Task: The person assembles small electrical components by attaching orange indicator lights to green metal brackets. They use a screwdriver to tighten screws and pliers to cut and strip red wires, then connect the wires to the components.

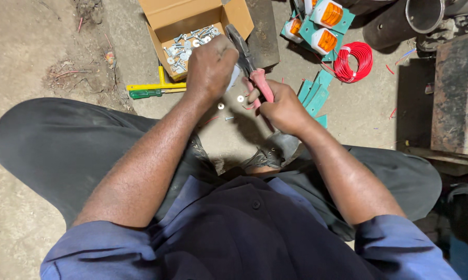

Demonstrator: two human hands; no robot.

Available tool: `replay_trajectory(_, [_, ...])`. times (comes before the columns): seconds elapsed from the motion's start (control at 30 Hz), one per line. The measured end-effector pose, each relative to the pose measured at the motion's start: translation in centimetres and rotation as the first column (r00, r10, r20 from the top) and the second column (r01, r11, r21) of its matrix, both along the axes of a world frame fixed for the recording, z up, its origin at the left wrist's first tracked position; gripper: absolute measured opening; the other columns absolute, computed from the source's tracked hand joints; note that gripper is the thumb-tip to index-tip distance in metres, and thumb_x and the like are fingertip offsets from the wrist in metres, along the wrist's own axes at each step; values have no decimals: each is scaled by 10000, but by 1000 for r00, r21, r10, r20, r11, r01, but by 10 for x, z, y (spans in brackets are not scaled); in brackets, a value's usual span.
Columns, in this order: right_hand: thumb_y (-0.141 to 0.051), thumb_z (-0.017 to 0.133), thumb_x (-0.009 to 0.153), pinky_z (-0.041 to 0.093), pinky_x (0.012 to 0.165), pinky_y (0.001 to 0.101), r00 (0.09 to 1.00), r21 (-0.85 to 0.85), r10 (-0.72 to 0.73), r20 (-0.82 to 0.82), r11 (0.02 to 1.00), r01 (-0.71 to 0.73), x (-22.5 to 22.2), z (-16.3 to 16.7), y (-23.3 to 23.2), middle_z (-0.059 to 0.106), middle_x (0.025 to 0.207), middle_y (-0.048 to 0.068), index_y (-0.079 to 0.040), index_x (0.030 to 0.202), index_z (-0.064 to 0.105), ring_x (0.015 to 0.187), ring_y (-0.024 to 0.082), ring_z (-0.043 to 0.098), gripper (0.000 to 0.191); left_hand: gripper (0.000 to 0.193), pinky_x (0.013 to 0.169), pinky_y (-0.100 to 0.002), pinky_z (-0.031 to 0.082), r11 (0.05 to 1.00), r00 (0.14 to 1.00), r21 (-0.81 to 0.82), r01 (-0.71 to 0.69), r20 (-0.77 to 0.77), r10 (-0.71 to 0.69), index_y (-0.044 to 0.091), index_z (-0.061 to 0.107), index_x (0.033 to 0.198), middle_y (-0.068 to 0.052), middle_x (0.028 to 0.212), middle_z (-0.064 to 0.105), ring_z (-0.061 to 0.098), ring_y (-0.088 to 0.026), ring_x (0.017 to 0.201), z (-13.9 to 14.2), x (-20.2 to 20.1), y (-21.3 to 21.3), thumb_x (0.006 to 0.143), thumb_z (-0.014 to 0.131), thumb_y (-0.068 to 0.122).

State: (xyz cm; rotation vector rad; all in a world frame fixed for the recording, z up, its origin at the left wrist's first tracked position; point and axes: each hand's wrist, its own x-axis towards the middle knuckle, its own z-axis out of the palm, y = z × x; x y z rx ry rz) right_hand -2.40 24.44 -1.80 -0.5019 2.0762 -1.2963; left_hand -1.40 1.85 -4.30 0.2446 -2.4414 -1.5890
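Note:
My right hand (283, 106) grips the pink handles of a pair of pliers (247, 59), whose dark jaws point up and away from me. My left hand (210, 67) is closed around a small pale part right beside the pliers' jaws; the part is mostly hidden by my fingers. A few washers and a small screw (228, 106) lie on the concrete floor just under my hands. I sit on the floor with my knees spread.
An open cardboard box (192, 15) with several bolts and nuts stands ahead. Yellow and green screwdrivers (153, 89) lie left of it. Orange lamps on teal cards (322, 26), a red wire coil (354, 61), teal card pieces (314, 96), a metal pipe (423, 15) and a rusty block (459, 93) are at right.

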Motion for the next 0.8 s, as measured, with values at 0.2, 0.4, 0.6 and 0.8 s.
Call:
replay_trajectory(0.2, [83, 492, 675, 380, 429, 223, 556, -413, 186, 810, 855, 315, -9, 5, 9, 709, 1017, 236, 56, 1212, 594, 697, 205, 673, 547, 225, 643, -364, 531, 961, 984, 235, 144, -137, -114, 21, 635, 837, -70, 762, 645, 639, -185, 685, -6, -6, -8, 963, 535, 179])
replay_trajectory(0.4, [21, 574, 757, 401, 446, 250, 711, -298, 30, 703, 920, 256, -25, -28, 16, 695, 999, 242, 26, 1225, 577, 699, 209, 655, 468, 202, 402, -290, 375, 636, 990, 767, -84, 135, -32, 3, 624, 927, -37, 673, 495, 452, -140, 520, -1, -10, -16, 996, 540, 174])
replay_trajectory(0.6, [-263, 639, 847, 525, 862, 539, 957, 718, 281, -74, 681, -144, 6, -135, 23, 691, 1059, 261, -39, 1184, 620, 1002, 439, 670, 405, 294, 755, -277, 671, 711, 991, 700, 68, 32, -127, -15, 568, 1318, -91, 1028, 717, 751, -141, 839, -10, -13, -15, 1054, 571, 115])
replay_trajectory(0.8, [-375, 706, 850, 529, 883, 500, 896, 765, 438, 67, 553, -328, 31, -172, 23, 624, 1165, 276, -42, 1299, 578, 1030, 430, 650, 574, 162, 627, -270, 602, 937, 993, 346, 49, 85, -83, -52, 719, 1142, -88, 881, 739, 706, -104, 737, 7, -1, -5, 1022, 620, -9])
